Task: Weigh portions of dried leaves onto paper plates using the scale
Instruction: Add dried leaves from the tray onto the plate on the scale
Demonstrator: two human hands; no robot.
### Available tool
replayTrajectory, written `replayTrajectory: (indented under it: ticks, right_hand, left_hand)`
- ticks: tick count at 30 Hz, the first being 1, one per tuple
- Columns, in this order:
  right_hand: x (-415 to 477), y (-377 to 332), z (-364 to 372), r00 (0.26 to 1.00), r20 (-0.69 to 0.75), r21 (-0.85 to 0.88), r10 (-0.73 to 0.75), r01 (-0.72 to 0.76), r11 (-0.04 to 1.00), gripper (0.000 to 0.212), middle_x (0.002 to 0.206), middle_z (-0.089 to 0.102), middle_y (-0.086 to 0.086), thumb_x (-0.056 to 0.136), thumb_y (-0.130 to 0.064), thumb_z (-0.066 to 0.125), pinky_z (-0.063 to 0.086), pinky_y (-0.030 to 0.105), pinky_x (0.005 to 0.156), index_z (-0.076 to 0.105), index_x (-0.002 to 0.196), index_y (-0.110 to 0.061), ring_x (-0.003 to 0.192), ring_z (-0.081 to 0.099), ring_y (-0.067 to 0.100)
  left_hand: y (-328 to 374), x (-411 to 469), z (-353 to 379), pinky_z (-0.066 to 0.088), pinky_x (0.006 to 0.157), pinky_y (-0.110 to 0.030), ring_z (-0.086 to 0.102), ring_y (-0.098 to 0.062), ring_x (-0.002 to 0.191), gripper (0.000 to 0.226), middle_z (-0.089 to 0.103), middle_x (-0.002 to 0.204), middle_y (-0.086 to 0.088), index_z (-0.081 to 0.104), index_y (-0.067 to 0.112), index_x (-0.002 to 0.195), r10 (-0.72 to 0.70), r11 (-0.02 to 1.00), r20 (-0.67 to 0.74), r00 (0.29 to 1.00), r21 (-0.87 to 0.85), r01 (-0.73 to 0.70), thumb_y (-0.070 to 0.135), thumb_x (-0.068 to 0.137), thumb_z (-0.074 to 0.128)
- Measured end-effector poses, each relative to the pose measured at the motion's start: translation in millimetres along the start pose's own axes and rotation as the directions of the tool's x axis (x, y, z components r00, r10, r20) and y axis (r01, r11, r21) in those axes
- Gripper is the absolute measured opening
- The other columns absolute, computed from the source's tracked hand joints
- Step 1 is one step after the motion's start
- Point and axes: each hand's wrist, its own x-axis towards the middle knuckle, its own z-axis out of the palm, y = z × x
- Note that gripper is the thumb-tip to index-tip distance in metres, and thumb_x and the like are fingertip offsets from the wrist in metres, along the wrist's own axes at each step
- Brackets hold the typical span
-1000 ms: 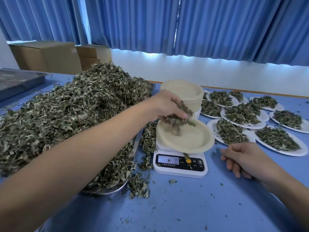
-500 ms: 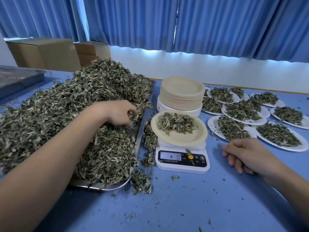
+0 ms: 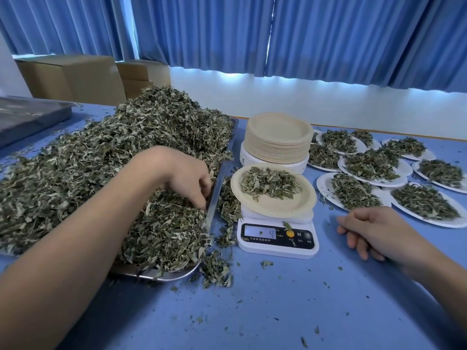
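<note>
The dried leaves point(image 3: 101, 160) lie heaped on a metal tray point(image 3: 213, 198) along the left side of the bench point(image 3: 278, 311), with scraps spilled over the tray's near right corner. They look feather-light, crisp and crumbly, and loose enough that a handful would shed bits. A soft take from the top of the heap, fingers cupped under a small tuft, should suit better than a hard squeeze. Small pinches also make it easier to creep up on the target weight.

The left hand point(image 3: 182, 178) reaches across the heap with its wrist raised and knuckles up. Its fingers curl down into the leaves just inside the tray's right rim, closing on a tuft. The right hand point(image 3: 374, 231) rests palm down on the bench to the right of the scale point(image 3: 278, 238), fingers loosely bent and holding nothing.

The scale stands near the middle of the bench, just beside the tray. Its display is lit, but I cannot read it surely. On it sits a paper plate point(image 3: 273, 209), slightly tilted, carrying a modest portion point(image 3: 270, 183). That looks unfinished, to my eye.

Behind it is a stack of empty plates point(image 3: 278, 137). Toward the far right edge lie the filled plates point(image 3: 452, 224).
</note>
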Motion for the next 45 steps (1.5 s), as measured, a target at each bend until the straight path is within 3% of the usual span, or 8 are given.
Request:
replayTrajectory:
  ticks: [5,8,12,15,20,30,35,45]
  right_hand:
    - [0,-1,0,1.000,0.003,-0.010,-0.006,0.006,1.000,0.032,0.062,0.065,0.016,0.101,-0.023,0.063,0.028,0.020,0.034,0.070,0.079,-0.001,0.040,0.051,0.022]
    - [0,-1,0,1.000,0.004,-0.013,-0.006,0.006,1.000,0.032,0.062,0.065,0.016,0.101,-0.023,0.063,0.028,0.020,0.034,0.070,0.079,0.000,0.040,0.051,0.021]
    - [0,-1,0,1.000,0.004,-0.017,-0.008,0.008,1.000,0.032,0.062,0.065,0.015,0.101,-0.023,0.062,0.028,0.020,0.034,0.070,0.079,0.000,0.040,0.051,0.021]
    - [0,0,-1,1.000,0.005,-0.010,-0.011,0.011,1.000,0.032,0.062,0.064,0.016,0.101,-0.023,0.063,0.028,0.020,0.034,0.070,0.079,0.000,0.040,0.051,0.022]
    - [1,1,-1,1.000,0.006,-0.004,-0.008,0.008,1.000,0.032,0.062,0.064,0.016,0.101,-0.022,0.062,0.028,0.019,0.034,0.070,0.079,0.000,0.039,0.050,0.022]
    - [1,3,-2,1.000,0.015,0.004,-0.019,0.019,1.000,0.034,0.064,0.065,0.017,0.101,-0.024,0.063,0.029,0.020,0.034,0.072,0.074,-0.007,0.041,0.051,0.022]
    - [1,2,-2,1.000,0.012,0.005,-0.013,0.013,1.000,0.033,0.063,0.065,0.016,0.101,-0.023,0.062,0.028,0.020,0.034,0.072,0.076,-0.004,0.041,0.051,0.022]
    - [1,1,-2,1.000,0.018,-0.005,-0.020,0.020,1.000,0.033,0.062,0.065,0.017,0.101,-0.024,0.063,0.029,0.020,0.034,0.071,0.078,-0.002,0.041,0.051,0.022]
  left_hand:
    - [9,2,3,0.057,0.087,-0.045,0.061,-0.019,0.078,0.014,0.074,0.097,-0.009,0.073,0.012,0.096,-0.002,0.999,0.020,1.000,0.042,0.001,0.013,0.083,0.076]
    - [10,4,4,0.057,0.084,-0.038,0.060,-0.012,0.074,0.009,0.070,0.084,0.006,0.073,0.017,0.089,-0.001,0.997,0.013,1.000,0.074,0.000,0.010,0.083,0.074]
    - [7,4,3,0.058,0.080,-0.035,0.063,-0.016,0.078,0.012,0.073,0.092,0.003,0.075,0.017,0.089,-0.011,0.999,-0.030,0.999,0.047,0.012,0.008,0.082,0.076]
    - [1,0,-1,0.059,0.083,-0.036,0.071,-0.018,0.084,0.011,0.075,0.080,0.007,0.078,0.016,0.086,-0.026,0.999,-0.125,0.992,-0.050,0.020,0.008,0.079,0.080]
    - [-8,-2,-11,0.046,0.073,-0.030,0.063,-0.010,0.080,0.015,0.072,0.079,0.010,0.076,0.022,0.076,-0.139,0.964,-0.451,0.882,-0.265,0.016,0.016,0.072,0.090]
    - [-1,-5,-17,0.044,0.076,-0.027,0.062,-0.016,0.082,0.016,0.070,0.089,0.000,0.073,0.020,0.081,-0.274,0.935,-0.634,0.723,-0.353,0.045,0.011,0.077,0.086]
    - [0,-7,-16,0.045,0.076,-0.029,0.065,-0.018,0.086,0.016,0.073,0.090,-0.001,0.076,0.018,0.078,-0.278,0.942,-0.631,0.725,-0.325,0.079,0.004,0.078,0.084]
    - [8,-15,-21,0.048,0.077,-0.031,0.061,-0.023,0.090,0.027,0.071,0.099,-0.007,0.075,0.019,0.076,-0.280,0.951,-0.739,0.612,-0.301,0.072,-0.008,0.080,0.076]
